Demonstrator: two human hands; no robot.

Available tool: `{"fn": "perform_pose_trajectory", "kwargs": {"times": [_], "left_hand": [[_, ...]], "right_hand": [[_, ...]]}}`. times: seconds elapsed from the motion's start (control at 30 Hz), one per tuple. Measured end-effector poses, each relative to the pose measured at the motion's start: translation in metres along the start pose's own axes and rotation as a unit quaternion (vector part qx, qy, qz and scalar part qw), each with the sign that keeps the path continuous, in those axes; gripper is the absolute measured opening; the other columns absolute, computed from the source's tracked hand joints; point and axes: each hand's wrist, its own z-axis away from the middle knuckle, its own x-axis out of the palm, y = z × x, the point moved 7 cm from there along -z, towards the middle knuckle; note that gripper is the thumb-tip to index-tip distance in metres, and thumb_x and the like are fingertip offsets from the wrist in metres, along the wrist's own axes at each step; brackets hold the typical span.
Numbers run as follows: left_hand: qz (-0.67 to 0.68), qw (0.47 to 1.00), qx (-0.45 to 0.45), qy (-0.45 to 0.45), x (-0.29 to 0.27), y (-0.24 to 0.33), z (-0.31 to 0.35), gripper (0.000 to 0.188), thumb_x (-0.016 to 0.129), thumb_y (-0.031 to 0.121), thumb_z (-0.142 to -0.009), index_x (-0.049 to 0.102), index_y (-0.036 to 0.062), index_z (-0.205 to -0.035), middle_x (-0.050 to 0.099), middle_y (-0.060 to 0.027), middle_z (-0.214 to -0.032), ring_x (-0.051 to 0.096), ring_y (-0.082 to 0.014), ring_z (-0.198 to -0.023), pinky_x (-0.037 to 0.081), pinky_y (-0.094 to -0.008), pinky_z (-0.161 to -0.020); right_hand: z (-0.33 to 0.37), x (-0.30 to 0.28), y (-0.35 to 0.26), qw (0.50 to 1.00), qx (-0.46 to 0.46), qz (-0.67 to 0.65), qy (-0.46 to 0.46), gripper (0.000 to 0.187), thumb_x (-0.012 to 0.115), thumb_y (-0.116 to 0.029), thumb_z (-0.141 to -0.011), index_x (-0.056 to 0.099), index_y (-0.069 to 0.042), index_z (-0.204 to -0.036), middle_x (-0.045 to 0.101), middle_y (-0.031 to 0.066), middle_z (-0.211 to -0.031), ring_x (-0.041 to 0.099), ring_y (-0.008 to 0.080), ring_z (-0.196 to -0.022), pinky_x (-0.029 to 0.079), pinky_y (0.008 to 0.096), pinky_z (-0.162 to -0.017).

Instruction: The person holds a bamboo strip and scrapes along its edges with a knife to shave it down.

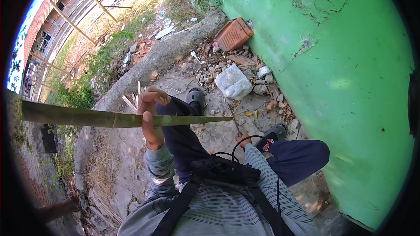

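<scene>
My left hand (152,116) is wrapped round a long green bamboo pole (92,118), held crosswise in front of me. The pole's thick end reaches to the far left, and it tapers to a thin end on the right. Lower and to the right, my right hand (243,140) grips the handle of a knife-like tool with a long, narrow dark blade (233,116). This blade points up and away from me, passing close to the bamboo's thin end; whether they touch I cannot tell. My right fingers are partly hidden by the sleeve and a black cable.
Beyond the blade lies a whitish block (234,82) among rubble. An orange-brown plastic container (235,35) leans by the green wall (341,91) on my right. A low concrete kerb (162,54) runs along the left. Thin pale strips (130,104) lie behind my left hand.
</scene>
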Motion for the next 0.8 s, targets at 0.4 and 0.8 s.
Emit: {"fn": "perform_pose_trajectory", "kwargs": {"times": [0.4, 0.8], "left_hand": [[0.160, 0.985, 0.051, 0.034, 0.043, -0.036, -0.054, 0.031, 0.047, 0.040, -0.105, 0.039, 0.0104, -0.107, 0.045, -0.0057, -0.096, 0.051, -0.0163, -0.078, 0.054, -0.0407, -0.077], [0.050, 0.998, 0.014, 0.018, 0.051, -0.050, -0.087, 0.032, 0.052, 0.034, -0.104, 0.051, 0.0029, -0.102, 0.054, -0.0015, -0.082, 0.058, -0.0112, -0.073, 0.057, -0.0302, -0.069]], "right_hand": [[0.019, -0.010, -0.009, 0.997, -0.032, 0.061, -0.019, 0.040, 0.075, -0.035, -0.076, 0.070, 0.005, -0.081, 0.068, 0.0165, -0.067, 0.069, 0.0253, -0.059, 0.054, 0.0385, -0.058], [0.049, -0.029, -0.023, 0.974, -0.095, 0.205, 0.026, 0.034, 0.058, -0.036, -0.084, 0.074, -0.006, -0.085, 0.072, 0.0112, -0.075, 0.070, 0.0254, -0.068, 0.054, 0.0391, -0.067]]}}
